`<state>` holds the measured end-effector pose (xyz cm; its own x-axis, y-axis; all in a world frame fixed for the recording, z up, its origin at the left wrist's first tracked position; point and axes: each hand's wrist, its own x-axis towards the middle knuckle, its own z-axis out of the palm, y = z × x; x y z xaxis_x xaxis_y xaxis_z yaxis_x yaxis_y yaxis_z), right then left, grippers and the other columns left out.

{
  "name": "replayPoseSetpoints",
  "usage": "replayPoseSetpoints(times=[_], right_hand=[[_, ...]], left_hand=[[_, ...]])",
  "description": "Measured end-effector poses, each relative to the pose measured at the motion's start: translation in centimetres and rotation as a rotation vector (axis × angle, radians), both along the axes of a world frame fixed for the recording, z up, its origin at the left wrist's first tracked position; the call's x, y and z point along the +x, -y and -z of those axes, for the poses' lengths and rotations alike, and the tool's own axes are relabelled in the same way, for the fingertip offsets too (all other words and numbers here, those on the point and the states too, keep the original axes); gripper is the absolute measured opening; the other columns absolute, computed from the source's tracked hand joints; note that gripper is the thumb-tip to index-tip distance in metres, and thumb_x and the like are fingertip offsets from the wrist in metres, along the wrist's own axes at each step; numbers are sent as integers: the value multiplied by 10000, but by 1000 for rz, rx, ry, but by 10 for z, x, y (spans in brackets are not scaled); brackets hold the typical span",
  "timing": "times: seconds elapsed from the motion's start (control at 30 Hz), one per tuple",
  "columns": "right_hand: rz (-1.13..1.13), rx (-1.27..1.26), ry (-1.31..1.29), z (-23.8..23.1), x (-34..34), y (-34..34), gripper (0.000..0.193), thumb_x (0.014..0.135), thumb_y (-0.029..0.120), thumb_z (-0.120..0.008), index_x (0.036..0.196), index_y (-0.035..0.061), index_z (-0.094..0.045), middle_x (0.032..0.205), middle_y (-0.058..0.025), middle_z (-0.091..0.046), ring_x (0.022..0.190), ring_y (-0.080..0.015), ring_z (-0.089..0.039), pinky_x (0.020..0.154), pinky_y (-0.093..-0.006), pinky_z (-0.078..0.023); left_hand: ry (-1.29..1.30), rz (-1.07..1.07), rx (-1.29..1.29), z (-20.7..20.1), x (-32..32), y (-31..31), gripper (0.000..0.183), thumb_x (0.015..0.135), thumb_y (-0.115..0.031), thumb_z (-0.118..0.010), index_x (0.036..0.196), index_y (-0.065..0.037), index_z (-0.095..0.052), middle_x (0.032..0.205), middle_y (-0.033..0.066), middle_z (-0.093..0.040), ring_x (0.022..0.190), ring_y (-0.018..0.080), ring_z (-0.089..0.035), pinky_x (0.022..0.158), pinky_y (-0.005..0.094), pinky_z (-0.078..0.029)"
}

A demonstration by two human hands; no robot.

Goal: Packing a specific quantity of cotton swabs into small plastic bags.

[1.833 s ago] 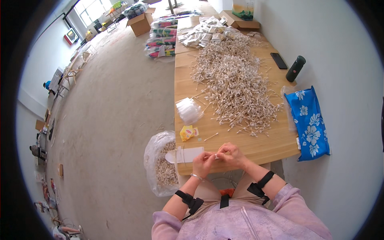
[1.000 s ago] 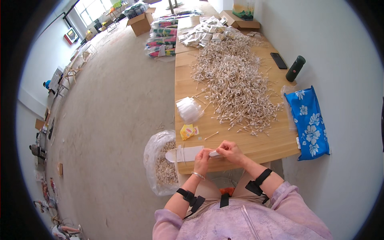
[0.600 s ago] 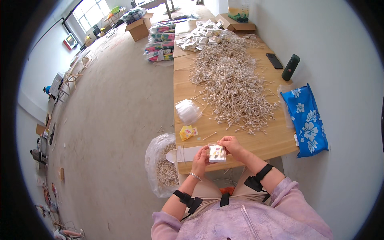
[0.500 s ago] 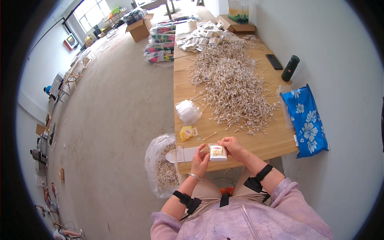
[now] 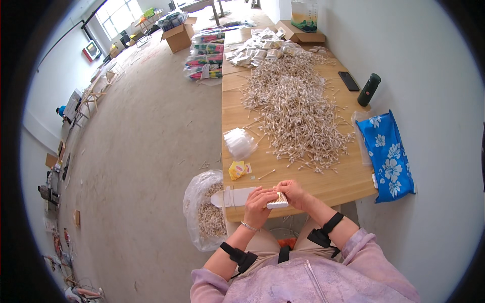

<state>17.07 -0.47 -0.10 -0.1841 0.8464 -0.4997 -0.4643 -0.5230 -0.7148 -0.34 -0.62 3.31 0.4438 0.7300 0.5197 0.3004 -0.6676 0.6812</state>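
the left forearm [image 5: 217, 264] and the right forearm [image 5: 320, 212] lean inward from bent elbows, hands close together before the body. the left hand [image 5: 259, 206] lies back upward, its fingers gently bent toward the right. the right hand [image 5: 295, 194] points leftward, fingers curled in a pinch beside the left fingertips.

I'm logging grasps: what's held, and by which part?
A small packet of cotton swabs: right hand at its far edge, left hand over its left side.

The left hand [image 5: 257, 206] and right hand [image 5: 295, 194] hold a cotton-swab packet [image 5: 277, 203].
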Motion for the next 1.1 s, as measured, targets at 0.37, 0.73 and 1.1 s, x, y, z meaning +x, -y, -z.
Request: replayPoseSetpoints(times=[0.37, 0.73, 1.1], right_hand=[[-249, -106, 409, 14, 10, 2, 177, 870, 195, -663, 792, 53, -593, 623, -11, -590, 454, -75, -549, 400, -217, -433], [499, 309, 19, -145, 80, -154, 347, 934, 308, -572, 1095, 20, -466, 937, -126, -609, 746, -215, -651, 640, -330, -577], [-4, 352, 824, 14, 1, -154, 277, 810, 188, -697, 993, -3, -615, 881, -94, -660, 731, -206, -653, 647, -335, -533]], left_hand=[[-119, -161, -428, 72, -38, 5, 649, 653, 34, -753, 1245, -83, -513, 1174, 108, -583, 915, 223, -637, 851, 329, -506], [42, -187, -757, 98, -46, -6, 231, 811, -36, -676, 1038, -27, -634, 814, 16, -655, 728, 76, -612, 687, 228, -516], [202, -168, -889, 90, -47, -10, 216, 799, -62, -709, 1003, -23, -651, 780, 45, -680, 701, 77, -631, 656, 229, -526]])
